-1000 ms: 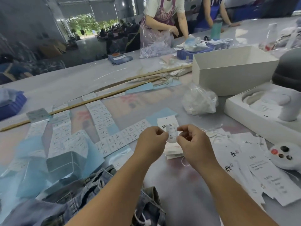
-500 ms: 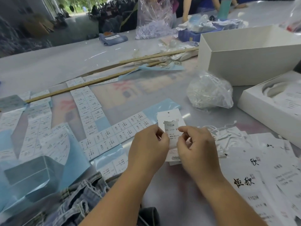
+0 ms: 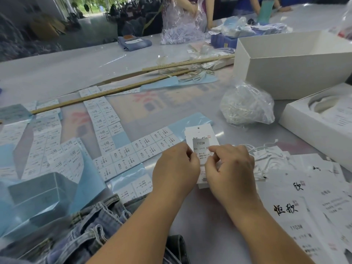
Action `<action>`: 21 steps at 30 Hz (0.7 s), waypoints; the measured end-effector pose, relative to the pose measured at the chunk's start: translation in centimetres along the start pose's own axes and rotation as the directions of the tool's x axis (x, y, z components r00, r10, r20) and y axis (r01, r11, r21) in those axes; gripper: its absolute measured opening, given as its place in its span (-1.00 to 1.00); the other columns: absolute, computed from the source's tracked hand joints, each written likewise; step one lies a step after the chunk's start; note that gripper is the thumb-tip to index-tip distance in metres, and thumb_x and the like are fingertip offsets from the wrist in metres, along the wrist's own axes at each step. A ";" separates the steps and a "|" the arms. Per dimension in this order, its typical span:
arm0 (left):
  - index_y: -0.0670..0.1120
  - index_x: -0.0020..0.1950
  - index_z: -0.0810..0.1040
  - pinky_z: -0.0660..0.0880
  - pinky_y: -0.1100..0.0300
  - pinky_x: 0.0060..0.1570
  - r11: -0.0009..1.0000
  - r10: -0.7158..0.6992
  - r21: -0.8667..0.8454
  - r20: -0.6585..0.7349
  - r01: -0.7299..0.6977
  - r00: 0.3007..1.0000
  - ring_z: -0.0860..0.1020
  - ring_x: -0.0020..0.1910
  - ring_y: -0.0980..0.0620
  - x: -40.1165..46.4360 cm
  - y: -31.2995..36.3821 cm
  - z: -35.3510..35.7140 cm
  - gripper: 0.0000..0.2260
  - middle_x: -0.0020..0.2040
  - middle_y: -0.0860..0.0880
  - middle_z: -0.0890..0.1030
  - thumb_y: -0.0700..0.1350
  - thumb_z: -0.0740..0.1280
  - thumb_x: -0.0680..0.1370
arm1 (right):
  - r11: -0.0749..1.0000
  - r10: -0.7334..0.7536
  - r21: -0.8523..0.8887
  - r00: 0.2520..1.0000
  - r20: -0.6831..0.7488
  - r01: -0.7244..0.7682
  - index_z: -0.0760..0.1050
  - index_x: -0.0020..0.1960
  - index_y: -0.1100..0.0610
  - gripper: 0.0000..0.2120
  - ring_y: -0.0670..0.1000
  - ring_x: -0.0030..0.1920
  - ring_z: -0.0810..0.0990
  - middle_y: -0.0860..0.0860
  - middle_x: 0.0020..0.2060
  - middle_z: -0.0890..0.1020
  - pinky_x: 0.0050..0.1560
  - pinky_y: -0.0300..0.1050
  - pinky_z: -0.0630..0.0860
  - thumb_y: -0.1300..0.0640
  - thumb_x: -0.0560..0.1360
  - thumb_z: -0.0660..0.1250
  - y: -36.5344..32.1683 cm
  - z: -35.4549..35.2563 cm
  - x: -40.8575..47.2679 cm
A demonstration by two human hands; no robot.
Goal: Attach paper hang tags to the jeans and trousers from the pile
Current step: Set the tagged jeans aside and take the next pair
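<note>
Table (image 3: 57,73) carries the whole job; other people work at its far side. Jeans (image 3: 91,231) lie bunched at the near edge, left of the forearms, touched by neither hand. 2 white boxes (image 3: 285,73) sit right; a bag of strings (image 3: 247,105) lies between them and the hands. Sticker sheets (image 3: 118,161) on blue backing spread across the left. Loose printed tags (image 3: 297,212) fan out near right.

Step, by my reading: prep, not attachment. A small sticker (image 3: 200,145) marked 1103# is being set on the face of a tag (image 3: 200,133) atop a short stack. The tag's hole shows bare, no string through it.

Next move probably calls for pressing the sticker flat and square, then threading a string and carrying the tag to the jeans' waistband.

Left hand (image 3: 176,168): fingers curled, tips pinching the sticker's left edge. Right hand (image 3: 231,168): thumb and forefinger pinch its right edge, other fingers folded. Whether the sticker already grips the tag, cannot tell.
</note>
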State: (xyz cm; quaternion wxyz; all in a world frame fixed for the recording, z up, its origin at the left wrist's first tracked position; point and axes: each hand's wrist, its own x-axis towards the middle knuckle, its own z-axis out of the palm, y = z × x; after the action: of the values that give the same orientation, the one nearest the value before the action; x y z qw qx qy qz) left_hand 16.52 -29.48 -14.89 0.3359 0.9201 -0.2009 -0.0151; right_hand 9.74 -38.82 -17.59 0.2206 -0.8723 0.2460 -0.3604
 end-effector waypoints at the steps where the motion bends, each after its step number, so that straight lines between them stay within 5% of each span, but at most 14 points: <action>1: 0.01 -0.15 0.54 0.46 0.17 -0.29 1.000 0.003 0.009 -0.001 -0.003 1.000 0.54 -0.20 0.09 0.0 0.1 0.0 -0.87 -0.22 0.10 0.60 -0.01 0.26 0.56 | 1.000 -0.003 -0.004 1.000 -0.006 0.003 0.67 -0.03 0.18 -0.80 0.16 -0.12 0.52 0.03 -0.23 0.67 -0.04 -0.02 0.33 0.28 0.38 0.36 0.0 0.0 0.0; 11: 0.01 -0.13 0.53 0.48 0.14 -0.22 1.000 -0.009 0.007 0.013 0.009 1.000 0.55 -0.16 0.04 -0.2 0.3 0.0 -0.89 -0.18 0.09 0.60 0.00 0.28 0.55 | 0.998 0.025 -0.055 1.000 -0.005 -0.025 0.67 -0.08 0.15 -0.77 0.15 -0.14 0.52 -0.01 -0.29 0.62 -0.05 0.01 0.33 0.17 0.36 0.28 -0.7 -0.3 -0.2; 21: 0.03 -0.14 0.49 0.40 0.18 -0.30 0.999 -0.031 -0.020 0.035 0.032 0.999 0.53 -0.17 0.07 -0.1 0.2 0.0 -0.92 -0.21 0.09 0.56 -0.01 0.29 0.53 | 0.997 0.029 -0.078 0.999 0.033 -0.026 0.66 -0.08 0.17 -0.84 0.18 -0.11 0.52 0.03 -0.27 0.63 -0.05 0.07 0.36 0.29 0.35 0.44 -0.6 -0.3 -0.2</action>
State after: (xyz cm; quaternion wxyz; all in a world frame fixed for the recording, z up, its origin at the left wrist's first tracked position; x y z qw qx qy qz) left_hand 16.33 -29.56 -14.80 0.3416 0.9192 -0.1921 -0.0384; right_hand 9.53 -38.30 -17.18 0.1958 -0.8828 0.2678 -0.3325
